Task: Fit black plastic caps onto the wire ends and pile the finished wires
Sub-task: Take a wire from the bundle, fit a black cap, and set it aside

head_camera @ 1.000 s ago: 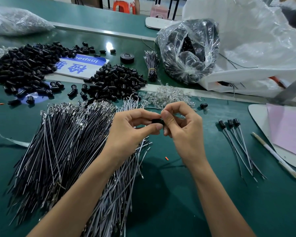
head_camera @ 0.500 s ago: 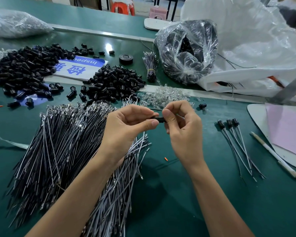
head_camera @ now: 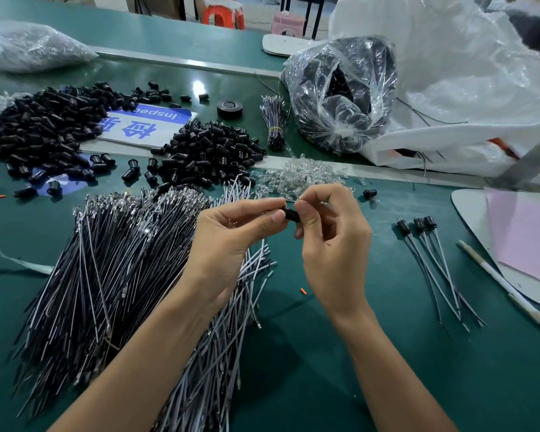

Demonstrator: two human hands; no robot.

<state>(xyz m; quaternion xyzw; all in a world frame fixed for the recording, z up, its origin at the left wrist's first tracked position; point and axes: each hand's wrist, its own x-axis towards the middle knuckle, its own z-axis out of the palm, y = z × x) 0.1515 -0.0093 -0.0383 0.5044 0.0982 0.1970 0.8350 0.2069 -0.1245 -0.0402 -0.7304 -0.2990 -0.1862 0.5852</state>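
A small black plastic cap (head_camera: pixel 291 214) is held above the green table between both hands. My left hand (head_camera: pixel 231 241) pinches its left end with thumb and forefinger; the wire it holds is hidden under the palm. My right hand (head_camera: pixel 331 244) pinches the cap's right end with thumb and forefinger. Below my left arm lies a big heap of bare black and white wires (head_camera: pixel 113 275). Three capped wires (head_camera: pixel 430 263) lie side by side to the right. Loose black caps form a pile (head_camera: pixel 209 151) beyond my hands and a larger pile (head_camera: pixel 41 129) at the far left.
Clear small parts (head_camera: pixel 296 176) lie just beyond my hands, with one stray cap (head_camera: pixel 369 192) beside them. A clear bag of black parts (head_camera: pixel 340 92), a big white bag (head_camera: pixel 465 73), a tape roll (head_camera: pixel 229 108), a tied wire bundle (head_camera: pixel 275 123), a pen (head_camera: pixel 499 282) and pink paper (head_camera: pixel 527 232) surround the work area.
Both hands have risen slightly away from me with the cap between them. The cap shows a little more between the fingertips. The piles have not moved.
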